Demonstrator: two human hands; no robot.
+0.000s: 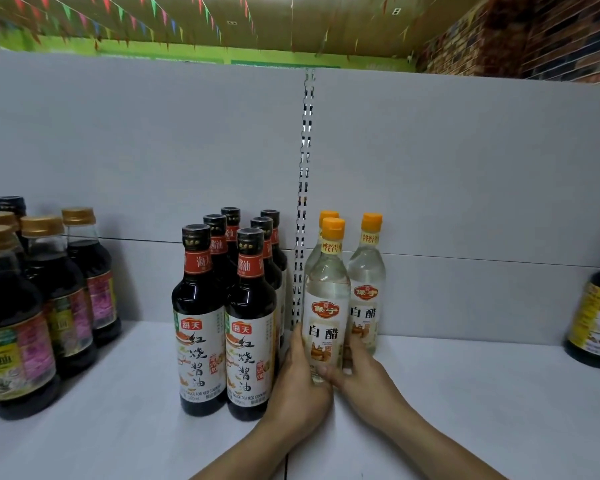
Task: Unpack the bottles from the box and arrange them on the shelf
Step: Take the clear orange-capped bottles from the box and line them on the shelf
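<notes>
Soy sauce bottles, gold-capped [42,289], at the shelf [465,393] left edge; red-cooking soy sauce bottles [222,306], centre. My left hand [302,382] and right hand [364,379] clasp the front white vinegar bottle [326,306], upright mid-shelf, two alike behind it.

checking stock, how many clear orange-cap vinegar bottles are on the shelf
3. The front bottle is held by the left hand and right hand; the second bottle stands behind it, mostly hidden; the third bottle stands to their right. More may hide behind.
</notes>
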